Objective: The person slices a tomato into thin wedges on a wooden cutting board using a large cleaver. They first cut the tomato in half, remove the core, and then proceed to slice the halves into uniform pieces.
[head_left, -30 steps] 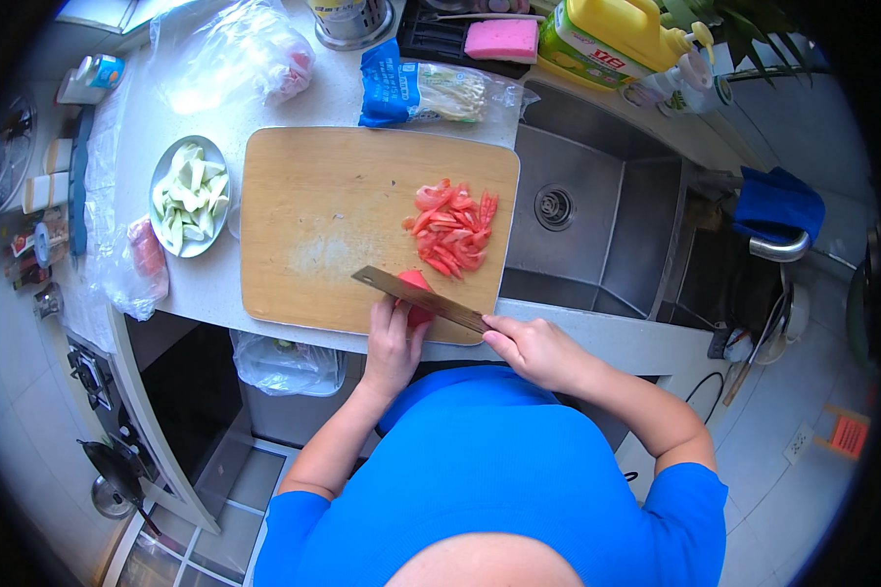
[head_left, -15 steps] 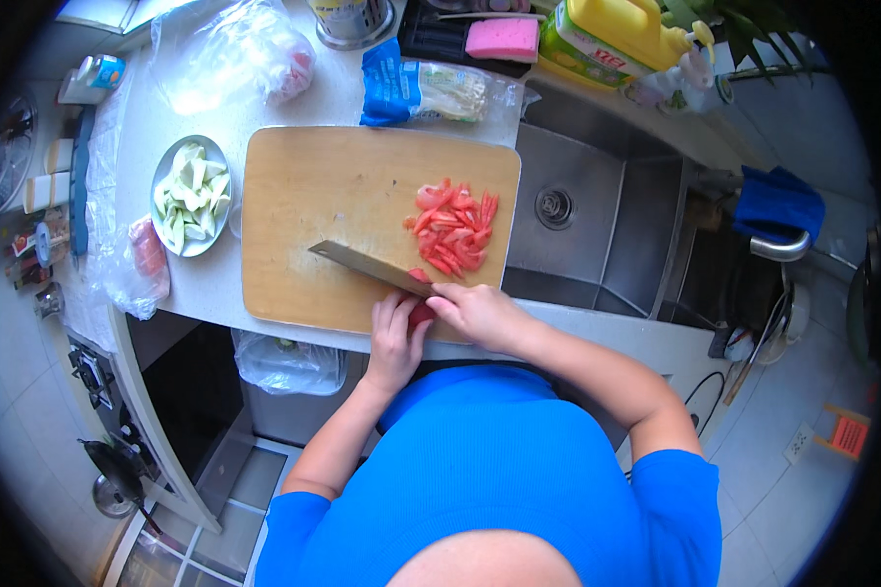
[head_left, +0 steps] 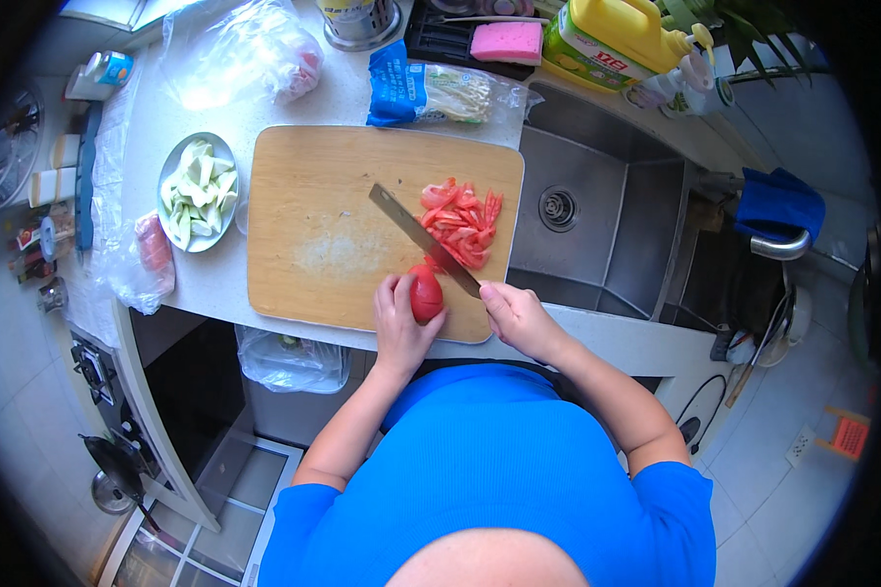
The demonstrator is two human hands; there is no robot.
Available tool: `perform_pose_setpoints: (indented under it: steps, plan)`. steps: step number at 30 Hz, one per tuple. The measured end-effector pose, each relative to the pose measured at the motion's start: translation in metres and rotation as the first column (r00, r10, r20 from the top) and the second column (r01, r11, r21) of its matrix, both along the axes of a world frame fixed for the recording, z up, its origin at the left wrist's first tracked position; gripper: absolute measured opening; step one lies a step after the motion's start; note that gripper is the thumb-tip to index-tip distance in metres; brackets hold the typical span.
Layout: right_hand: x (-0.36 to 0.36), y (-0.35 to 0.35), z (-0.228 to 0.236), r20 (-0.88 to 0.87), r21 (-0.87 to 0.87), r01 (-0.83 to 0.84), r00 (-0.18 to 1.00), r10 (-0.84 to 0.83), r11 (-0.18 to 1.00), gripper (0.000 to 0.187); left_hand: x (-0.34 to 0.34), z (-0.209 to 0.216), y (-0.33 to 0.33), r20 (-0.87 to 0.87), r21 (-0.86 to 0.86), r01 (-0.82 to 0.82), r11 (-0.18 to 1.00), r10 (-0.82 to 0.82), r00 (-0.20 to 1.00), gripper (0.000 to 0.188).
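Note:
A red tomato point(head_left: 426, 295) sits near the front edge of a wooden cutting board point(head_left: 313, 186). My left hand point(head_left: 401, 318) is closed around its left side, fingers over the top and thumb at the front. In my right hand point(head_left: 521, 318) is the handle of a kitchen knife point(head_left: 411, 227). Its blade slants up and to the left across the board, between the tomato and a heap of cut tomato slices point(head_left: 460, 220) on the right. Part of the heap lies behind the blade.
A plate of pale green slices point(head_left: 198, 191) stands left of the board. Behind lie a blue-and-clear packet point(head_left: 431, 93) of white mushrooms and a plastic bag point(head_left: 245, 54). A steel sink point(head_left: 582, 186) is at the right, with a yellow bottle point(head_left: 607, 39) and pink sponge point(head_left: 506, 42) beyond.
The knife has shifted right and swung to a steeper slant, off the tomato's left side. My right hand has moved right, away from my left hand, so more of the tomato shows.

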State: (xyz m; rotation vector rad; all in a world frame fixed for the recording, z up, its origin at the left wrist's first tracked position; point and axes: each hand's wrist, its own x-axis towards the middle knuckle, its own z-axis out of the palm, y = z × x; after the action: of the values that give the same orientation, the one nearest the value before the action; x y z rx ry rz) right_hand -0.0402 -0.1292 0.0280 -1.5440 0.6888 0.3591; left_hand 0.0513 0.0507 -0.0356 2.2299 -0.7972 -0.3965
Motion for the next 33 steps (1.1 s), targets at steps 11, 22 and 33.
perform_pose_setpoints:
  steps: [11, 22, 33]
  plan:
    - [-0.007, 0.003, -0.001, -0.095, 0.356, 0.151, 0.988, -0.125, 0.922, 0.046, -0.001, -0.004, -0.005, 0.093, 0.009, -0.028, 1.000, 0.027, 0.995, 0.064]
    - [0.005, -0.011, -0.023, -0.157, 0.537, 0.258, 0.966, -0.205, 0.803, 0.068, 0.006, 0.000, -0.002, 0.113, 0.029, -0.107, 0.994, 0.103, 0.988, 0.054]
    - [0.002, -0.013, -0.033, -0.133, 0.446, 0.084, 0.991, -0.027, 0.891, 0.053, 0.041, 0.018, 0.044, -0.992, -0.113, -0.602, 0.790, -0.128, 0.017, 0.040]
